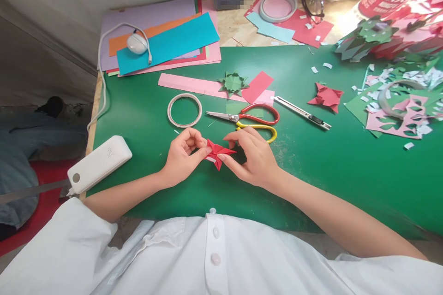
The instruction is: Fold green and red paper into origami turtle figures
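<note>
A red folded paper star point(217, 148) with pointed tips is held above the green table top, with a small white strip on its lower left. My left hand point(185, 156) pinches its left side between thumb and fingers. On the other side, the thumb of my right hand point(254, 159) presses the star's face, its fingers curled behind the right tip. Just beyond my right hand lie scissors point(254, 115) with one red and one yellow handle. A roll of double-sided tape point(169, 110) lies flat beyond my left hand.
A green paper star point(233, 83) rests on a pink strip point(183, 84). A utility knife point(301, 113) and another red folded piece point(328, 97) lie to the right, near paper scraps point(394, 122). A white power bank point(100, 163) sits at left, below stacked coloured paper point(173, 41).
</note>
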Demonstrator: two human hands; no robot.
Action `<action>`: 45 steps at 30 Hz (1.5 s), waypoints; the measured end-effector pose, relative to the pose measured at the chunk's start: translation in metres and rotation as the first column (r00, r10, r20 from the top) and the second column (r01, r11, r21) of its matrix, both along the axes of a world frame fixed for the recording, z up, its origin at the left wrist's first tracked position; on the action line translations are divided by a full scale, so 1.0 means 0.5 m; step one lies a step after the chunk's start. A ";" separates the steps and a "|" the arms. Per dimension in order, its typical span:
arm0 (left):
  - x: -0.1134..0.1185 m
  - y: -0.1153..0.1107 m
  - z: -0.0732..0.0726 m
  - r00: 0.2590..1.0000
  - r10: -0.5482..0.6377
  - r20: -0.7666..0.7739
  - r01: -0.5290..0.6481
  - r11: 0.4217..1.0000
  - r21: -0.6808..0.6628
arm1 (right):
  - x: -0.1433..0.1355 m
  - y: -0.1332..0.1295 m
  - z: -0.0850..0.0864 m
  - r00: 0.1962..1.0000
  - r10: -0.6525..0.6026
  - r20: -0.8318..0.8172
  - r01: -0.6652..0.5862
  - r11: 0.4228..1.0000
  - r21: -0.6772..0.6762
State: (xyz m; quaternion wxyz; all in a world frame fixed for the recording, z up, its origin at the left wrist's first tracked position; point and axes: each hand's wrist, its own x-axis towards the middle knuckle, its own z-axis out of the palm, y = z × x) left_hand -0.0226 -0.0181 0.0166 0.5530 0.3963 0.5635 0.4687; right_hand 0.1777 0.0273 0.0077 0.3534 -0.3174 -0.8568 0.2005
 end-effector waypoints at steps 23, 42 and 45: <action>-0.064 0.048 -0.002 0.255 0.224 -0.941 0.388 0.867 0.311 | 0.023 0.065 -0.013 0.939 0.090 0.333 -0.156 0.972 0.175; -0.067 0.047 -0.012 0.487 0.314 -0.815 0.333 0.796 0.505 | 0.075 0.100 -0.008 0.835 -0.165 0.524 0.153 0.986 0.066; -0.058 0.039 0.000 0.691 0.283 -0.665 0.231 0.785 0.574 | 0.070 0.090 -0.009 0.851 -0.196 0.487 0.212 0.977 0.022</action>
